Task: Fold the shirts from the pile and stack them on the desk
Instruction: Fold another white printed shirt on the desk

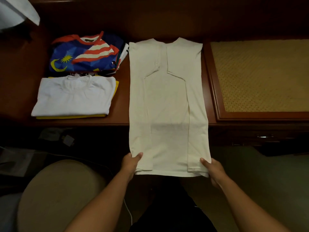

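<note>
On the dark wooden desk (124,97) my cream shirt (167,101) runs lengthwise away; left hand (131,162) and right hand (212,168) pinch its near hem corners.

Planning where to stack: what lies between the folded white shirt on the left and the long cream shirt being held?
In the head view, only a bare strip of desk separates the folded white shirt from the cream shirt.

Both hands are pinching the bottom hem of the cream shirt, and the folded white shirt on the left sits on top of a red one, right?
Not quite. In the head view the folded white shirt lies on a yellow one, not red. The left hand and right hand do pinch the cream shirt at its hem.
</note>
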The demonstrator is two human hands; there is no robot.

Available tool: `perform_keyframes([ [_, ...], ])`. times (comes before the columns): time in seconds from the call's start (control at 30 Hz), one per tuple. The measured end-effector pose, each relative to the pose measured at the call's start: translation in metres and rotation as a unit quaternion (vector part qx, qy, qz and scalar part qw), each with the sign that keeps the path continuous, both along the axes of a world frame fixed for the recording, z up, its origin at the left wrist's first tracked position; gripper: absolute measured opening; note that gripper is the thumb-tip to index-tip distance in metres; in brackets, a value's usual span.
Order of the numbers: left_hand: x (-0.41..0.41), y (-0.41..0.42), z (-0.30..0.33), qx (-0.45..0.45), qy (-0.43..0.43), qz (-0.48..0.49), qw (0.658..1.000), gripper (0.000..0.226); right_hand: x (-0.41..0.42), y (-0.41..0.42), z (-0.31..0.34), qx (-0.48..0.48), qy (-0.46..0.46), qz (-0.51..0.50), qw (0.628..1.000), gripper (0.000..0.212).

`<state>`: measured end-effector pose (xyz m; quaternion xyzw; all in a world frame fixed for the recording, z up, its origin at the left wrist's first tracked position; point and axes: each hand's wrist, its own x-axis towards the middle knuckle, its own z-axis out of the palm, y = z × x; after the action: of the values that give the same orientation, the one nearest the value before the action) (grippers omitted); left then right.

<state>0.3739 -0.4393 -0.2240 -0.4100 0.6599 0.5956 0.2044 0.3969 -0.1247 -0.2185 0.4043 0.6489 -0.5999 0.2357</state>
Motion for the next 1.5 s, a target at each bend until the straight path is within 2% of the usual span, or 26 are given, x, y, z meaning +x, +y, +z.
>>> perform_keyframes([
  [0.13,0.011,-0.006,0.015,-0.012,-0.03,-0.046,0.998,0.034,0.007,0.0,0.02,0.038,0.028,0.002,0.999,0.025],
  [0.27,0.023,-0.008,0.03,-0.042,-0.013,-0.049,0.998,0.03,0.007,-0.001,0.043,0.059,0.07,-0.031,0.995,0.02],
  [0.4,0.029,-0.004,0.049,-0.055,0.035,-0.002,0.998,0.035,0.001,-0.009,0.066,0.1,0.11,-0.038,0.988,0.013],
  [0.53,0.024,-0.005,0.069,-0.094,0.124,0.026,0.988,0.052,-0.012,-0.019,0.091,0.184,0.142,-0.022,0.972,0.026],
  [0.57,0.02,-0.005,0.074,-0.107,0.145,0.021,0.983,0.048,-0.017,-0.021,0.098,0.201,0.15,-0.019,0.968,0.033],
  [0.67,0.003,-0.008,0.089,-0.133,0.159,0.004,0.978,0.013,-0.033,-0.024,0.117,0.227,0.172,-0.013,0.959,0.044],
  [0.73,-0.011,-0.01,0.096,-0.103,0.16,0.016,0.982,0.007,-0.045,-0.024,0.126,0.234,0.181,-0.008,0.955,0.042],
  [0.9,-0.049,-0.015,0.109,0.001,0.164,0.053,0.985,0.016,-0.08,-0.02,0.139,0.233,0.195,-0.009,0.953,0.031],
  [1.07,-0.101,-0.015,0.116,0.052,0.159,0.082,0.983,0.019,-0.133,-0.02,0.137,0.243,0.193,0.002,0.951,0.027],
  [1.23,-0.167,-0.016,0.116,0.115,0.126,0.113,0.979,0.013,-0.205,-0.011,0.116,0.24,0.134,0.022,0.961,0.028],
  [1.4,-0.231,-0.019,0.099,0.142,0.08,0.157,0.974,0.01,-0.287,-0.009,0.091,0.185,0.109,0.04,0.976,0.02],
  [1.5,-0.255,-0.021,0.076,0.084,0.058,0.147,0.984,0.015,-0.315,-0.01,0.073,0.159,0.082,0.015,0.984,0.025],
])
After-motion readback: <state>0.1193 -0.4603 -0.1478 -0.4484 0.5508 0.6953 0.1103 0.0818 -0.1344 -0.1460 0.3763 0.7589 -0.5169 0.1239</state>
